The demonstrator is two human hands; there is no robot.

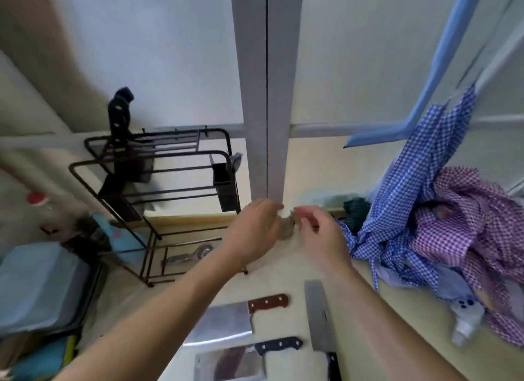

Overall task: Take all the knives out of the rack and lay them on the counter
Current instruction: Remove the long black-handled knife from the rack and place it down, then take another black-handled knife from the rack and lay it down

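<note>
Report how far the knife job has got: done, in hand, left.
Done: three knives lie on the counter: the brown-handled cleaver, the dark-handled cleaver and the long cleaver. In hand: the left hand and right hand meet around a small blurred object, no knife that I can make out. Left: one black-handled knife stands in the rack.

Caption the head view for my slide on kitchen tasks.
Three knives lie on the counter; one stays in the rack; both hands meet at the wall.
</note>
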